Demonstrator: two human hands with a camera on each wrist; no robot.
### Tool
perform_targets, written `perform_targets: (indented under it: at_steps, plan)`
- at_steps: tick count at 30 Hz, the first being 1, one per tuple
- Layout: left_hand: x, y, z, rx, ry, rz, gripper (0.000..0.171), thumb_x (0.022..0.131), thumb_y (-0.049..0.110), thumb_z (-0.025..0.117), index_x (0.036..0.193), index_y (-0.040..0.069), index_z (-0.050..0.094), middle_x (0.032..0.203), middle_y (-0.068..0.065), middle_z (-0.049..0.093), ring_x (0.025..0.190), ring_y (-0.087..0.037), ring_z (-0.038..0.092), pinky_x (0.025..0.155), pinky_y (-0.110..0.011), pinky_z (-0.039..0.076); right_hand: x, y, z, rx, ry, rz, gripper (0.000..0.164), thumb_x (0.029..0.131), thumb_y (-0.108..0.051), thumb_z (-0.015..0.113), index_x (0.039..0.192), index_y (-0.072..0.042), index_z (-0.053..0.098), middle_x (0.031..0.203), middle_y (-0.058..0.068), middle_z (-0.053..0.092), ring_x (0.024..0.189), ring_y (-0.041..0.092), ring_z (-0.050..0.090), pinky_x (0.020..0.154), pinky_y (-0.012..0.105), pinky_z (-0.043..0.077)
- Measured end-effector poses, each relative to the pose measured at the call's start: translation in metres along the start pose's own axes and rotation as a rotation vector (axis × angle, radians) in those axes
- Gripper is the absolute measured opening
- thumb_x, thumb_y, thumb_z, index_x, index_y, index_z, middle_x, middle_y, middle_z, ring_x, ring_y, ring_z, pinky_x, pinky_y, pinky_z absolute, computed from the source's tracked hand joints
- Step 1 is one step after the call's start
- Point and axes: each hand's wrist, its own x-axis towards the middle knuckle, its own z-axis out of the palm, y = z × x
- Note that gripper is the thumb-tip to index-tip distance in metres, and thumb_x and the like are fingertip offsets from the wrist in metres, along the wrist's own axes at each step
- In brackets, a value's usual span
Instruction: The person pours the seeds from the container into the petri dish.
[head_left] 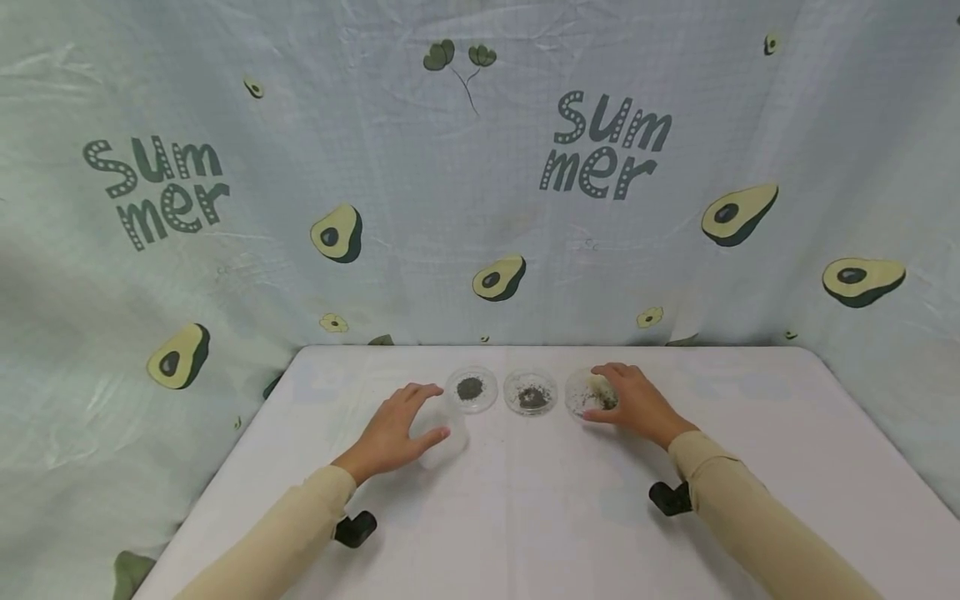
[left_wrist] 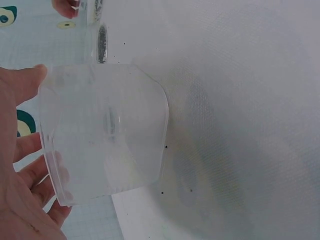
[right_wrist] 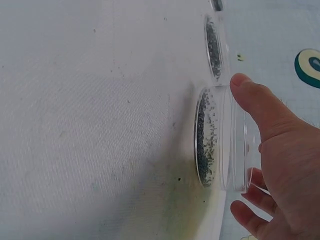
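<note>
My left hand (head_left: pixel 390 437) grips a clear plastic cup (left_wrist: pixel 107 135) near its rim, thumb on one side and fingers on the other. The cup's narrower end points down, close over the table. At the right end of a row, my right hand (head_left: pixel 633 404) holds a clear petri dish lid (right_wrist: pixel 237 145) between thumb and fingers. Directly below that lid is a petri dish (right_wrist: pixel 204 137) with dark granules spread in it. The middle petri dish (head_left: pixel 530 393) and the left petri dish (head_left: pixel 471 389) also hold dark granules.
A pale table (head_left: pixel 517 508) carries the row of dishes near its far edge. Behind it hangs a cloth (head_left: pixel 420 167) printed with avocados and lettering. A few dark specks (left_wrist: pixel 162 193) lie scattered on the table. Black wrist mounts (head_left: pixel 356 529) jut from both sleeves.
</note>
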Motion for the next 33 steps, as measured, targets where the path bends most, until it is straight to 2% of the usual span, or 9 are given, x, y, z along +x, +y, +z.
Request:
perform_targets:
  at_steps: [10,19,28,33]
  plan:
    - [0.0,-0.001,-0.001,0.01,0.022,0.011,0.062,0.087,0.041,0.069,0.138,0.012,0.049,0.132,-0.008,0.053,0.125,-0.029,0.05,0.102,-0.055,0.042,0.007,-0.002,-0.001,-0.035,-0.005,0.018,0.078,0.078,-0.043,0.078,0.137,-0.003,0.048,0.142,0.024,0.046,0.129,0.045,0.042,0.106,0.06,0.037]
    - [-0.001,-0.002,0.0,0.0,-0.005,-0.006,0.062,0.087,0.042,0.068,0.139,0.015,0.048,0.133,-0.007,0.053,0.125,-0.028,0.05,0.102,-0.055,0.041,0.009,0.001,0.009,-0.059,-0.025,0.038,0.077,0.077,-0.043,0.079,0.136,-0.002,0.05,0.139,0.024,0.049,0.125,0.044,0.046,0.104,0.059,0.039]
    - [0.0,-0.002,0.0,0.011,-0.004,0.007,0.061,0.087,0.042,0.068,0.138,0.016,0.048,0.132,-0.007,0.053,0.125,-0.028,0.05,0.102,-0.054,0.042,0.007,0.0,0.014,-0.054,0.006,0.051,0.075,0.076,-0.041,0.08,0.133,-0.001,0.052,0.137,0.024,0.05,0.123,0.044,0.047,0.103,0.058,0.04]
    - [0.0,-0.001,0.0,0.034,-0.027,0.008,0.061,0.088,0.042,0.068,0.139,0.015,0.048,0.135,-0.008,0.052,0.127,-0.028,0.049,0.104,-0.055,0.041,0.003,0.0,0.016,-0.071,0.005,0.04,0.073,0.079,-0.041,0.078,0.134,0.0,0.052,0.138,0.027,0.048,0.125,0.047,0.046,0.103,0.06,0.04]
